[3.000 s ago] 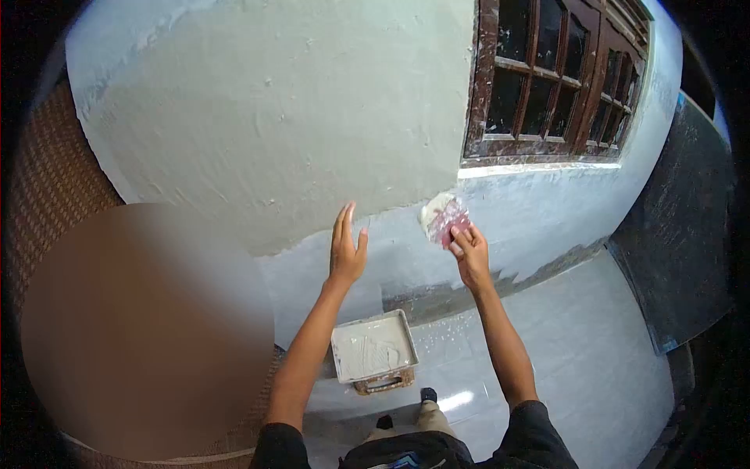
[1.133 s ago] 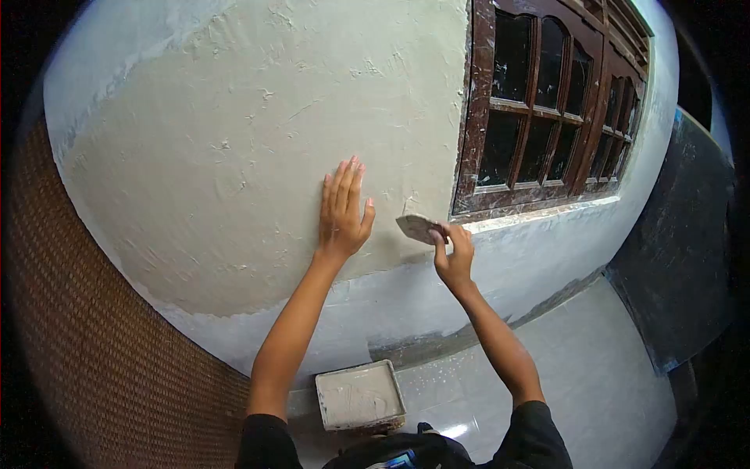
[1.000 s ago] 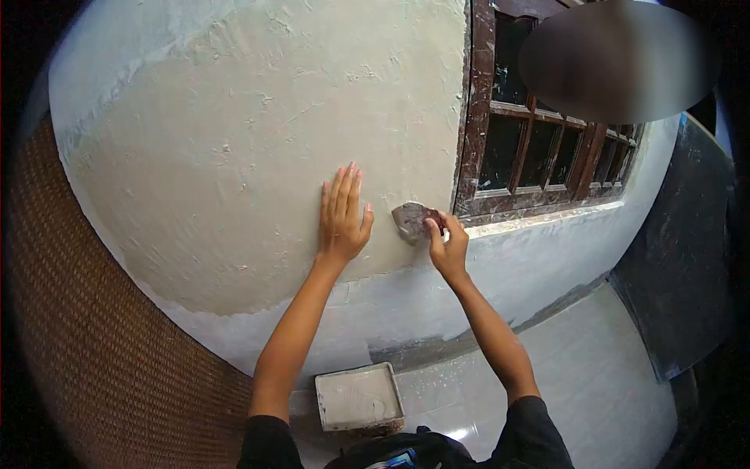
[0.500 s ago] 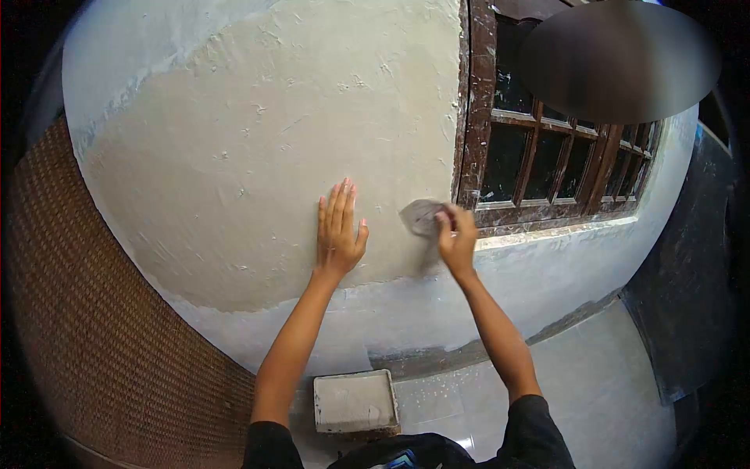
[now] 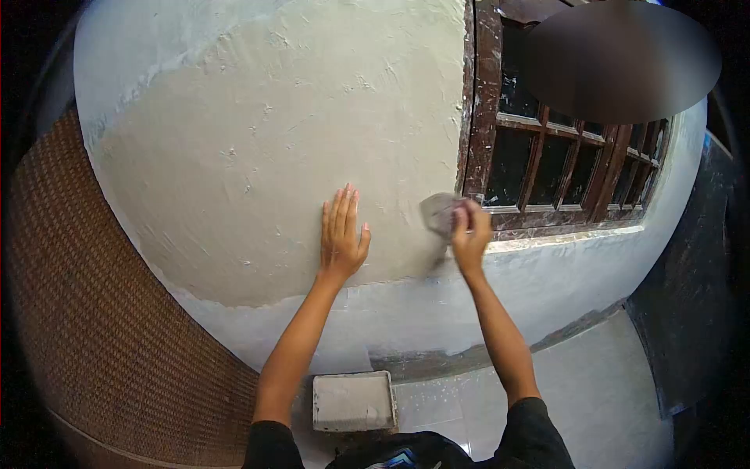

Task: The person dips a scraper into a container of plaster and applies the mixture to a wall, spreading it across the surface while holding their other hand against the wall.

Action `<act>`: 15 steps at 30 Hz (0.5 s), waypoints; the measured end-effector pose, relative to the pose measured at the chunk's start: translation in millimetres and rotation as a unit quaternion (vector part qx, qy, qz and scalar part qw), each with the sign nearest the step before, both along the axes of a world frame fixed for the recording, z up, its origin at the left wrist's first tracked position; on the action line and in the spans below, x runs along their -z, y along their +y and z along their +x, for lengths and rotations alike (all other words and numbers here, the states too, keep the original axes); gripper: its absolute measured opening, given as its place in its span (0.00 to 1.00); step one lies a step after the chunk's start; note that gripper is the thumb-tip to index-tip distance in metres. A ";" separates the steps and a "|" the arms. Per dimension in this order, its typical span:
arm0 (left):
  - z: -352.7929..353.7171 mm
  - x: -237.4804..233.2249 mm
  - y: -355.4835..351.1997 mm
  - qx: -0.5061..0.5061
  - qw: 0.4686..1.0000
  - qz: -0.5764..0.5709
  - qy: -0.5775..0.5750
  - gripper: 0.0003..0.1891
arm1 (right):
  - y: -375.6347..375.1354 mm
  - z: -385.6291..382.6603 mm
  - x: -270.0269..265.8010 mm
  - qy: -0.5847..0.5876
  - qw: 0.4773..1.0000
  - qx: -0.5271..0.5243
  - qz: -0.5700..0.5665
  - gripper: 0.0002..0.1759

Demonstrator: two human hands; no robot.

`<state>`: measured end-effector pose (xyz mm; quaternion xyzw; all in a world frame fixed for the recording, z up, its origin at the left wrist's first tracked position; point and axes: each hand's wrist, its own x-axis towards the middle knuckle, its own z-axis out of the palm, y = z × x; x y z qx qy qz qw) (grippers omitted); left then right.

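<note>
My left hand (image 5: pixel 342 241) lies flat against the beige plastered wall (image 5: pixel 187 187), fingers stretched upward and thumb apart. To its right, my right hand (image 5: pixel 473 241) pinches a flat grey scraper (image 5: pixel 437 213) between thumb and fingers. The scraper is at the wall surface, just beside the window frame's lower left corner; its edges are slightly blurred. Small ridges and lumps of plaster mark the wall above both hands. Below, a rectangular tray (image 5: pixel 316 402) holds smooth beige filler.
A brown wooden window frame (image 5: pixel 483 133) with dark panes stands at the right, above a pale sill (image 5: pixel 562 239). A woven brown screen (image 5: pixel 133 328) curves along the left. Grey floor tiles (image 5: pixel 578 375) lie below, and a dark sheet (image 5: pixel 680 289) leans at the far right.
My right hand has moved slightly right with the scraper, closer to the window frame. The left hand stays flat on the wall. The whole view has shifted a little.
</note>
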<state>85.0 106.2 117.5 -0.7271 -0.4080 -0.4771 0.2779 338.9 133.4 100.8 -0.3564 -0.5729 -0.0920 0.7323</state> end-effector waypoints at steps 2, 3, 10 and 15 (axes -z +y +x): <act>-3.1 1.4 -0.6 -0.002 1.000 0.009 -0.008 0.33 | 12.6 21.0 -3.0 0.143 0.988 -0.052 -0.005 0.13; -3.6 0.7 -1.1 -0.003 1.000 0.010 -0.007 0.33 | -1.1 18.1 -11.3 0.181 0.975 -0.129 -0.008 0.11; 4.7 -4.3 -1.7 0.006 1.000 0.007 -0.018 0.33 | -10.6 -22.6 40.0 -0.192 0.980 -0.046 0.019 0.08; -2.0 0.8 -3.9 0.008 1.000 0.000 -0.016 0.33 | 2.9 21.6 4.3 0.159 0.986 -0.036 -0.033 0.10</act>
